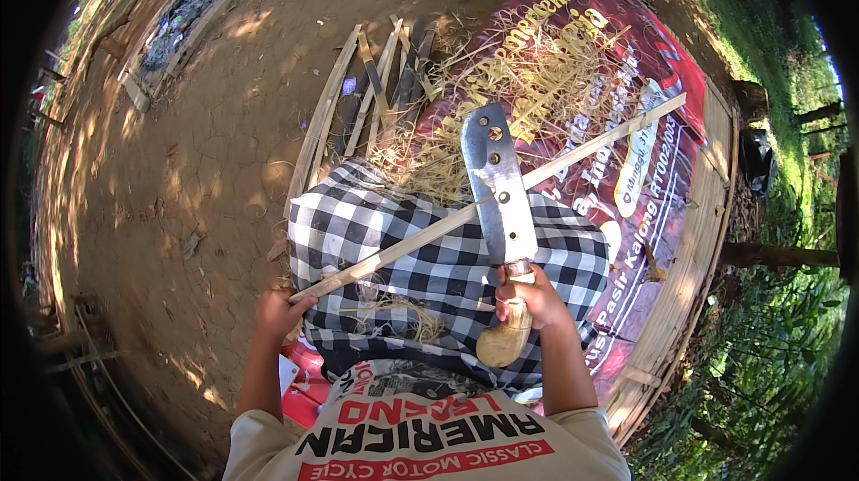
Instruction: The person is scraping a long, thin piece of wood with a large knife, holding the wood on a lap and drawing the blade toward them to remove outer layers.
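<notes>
My left hand (pixel 284 312) is closed round the near end of a long, pale bamboo strip (pixel 403 246). The strip slants up to the right across my lap and past the mat's printed sheet. In my right hand (pixel 534 297) is a machete (pixel 501 199), gripped by its curved wooden handle. Its broad steel blade has several holes and points away from me, crossing over the strip; whether they touch I cannot tell. Black-and-white checked cloth (pixel 349 221) covers my lap, with a few curled shavings (pixel 420 324) on it.
A dark red printed banner (pixel 658 204) lies over a bamboo platform (pixel 707 204) at the right, strewn with shavings (pixel 546 60). Beyond my left knee lie several bamboo strips (pixel 327 110). A framed ash pit (pixel 183 20) is at the far left on bare earth. Plants grow at the right.
</notes>
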The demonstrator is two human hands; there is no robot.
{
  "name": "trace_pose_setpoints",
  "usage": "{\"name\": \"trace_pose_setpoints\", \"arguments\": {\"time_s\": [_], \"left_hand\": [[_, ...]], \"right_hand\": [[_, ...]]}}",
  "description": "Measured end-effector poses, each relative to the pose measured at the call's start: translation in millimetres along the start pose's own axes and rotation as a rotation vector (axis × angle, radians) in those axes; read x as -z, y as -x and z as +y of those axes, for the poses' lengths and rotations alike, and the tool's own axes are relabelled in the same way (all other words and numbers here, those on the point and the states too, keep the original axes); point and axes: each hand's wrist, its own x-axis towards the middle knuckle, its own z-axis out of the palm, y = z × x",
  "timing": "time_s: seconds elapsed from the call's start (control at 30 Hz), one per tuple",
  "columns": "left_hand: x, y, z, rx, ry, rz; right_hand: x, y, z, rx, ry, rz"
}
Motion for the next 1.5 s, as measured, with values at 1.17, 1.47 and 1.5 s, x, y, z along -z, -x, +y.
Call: {"name": "trace_pose_setpoints", "arguments": {"time_s": [1.17, 1.47, 1.5], "left_hand": [[8, 3, 9, 0.041, 0.072, -0.056], [13, 0, 15, 0.057, 0.06, -0.076], [16, -1, 19, 0.041, 0.046, -0.072]], "right_hand": [[-18, -4, 24, -0.017, -0.039, -0.038], [-7, -3, 25, -0.055, -0.085, -0.076], [-7, -2, 26, -0.043, -0.104, -0.091]]}}
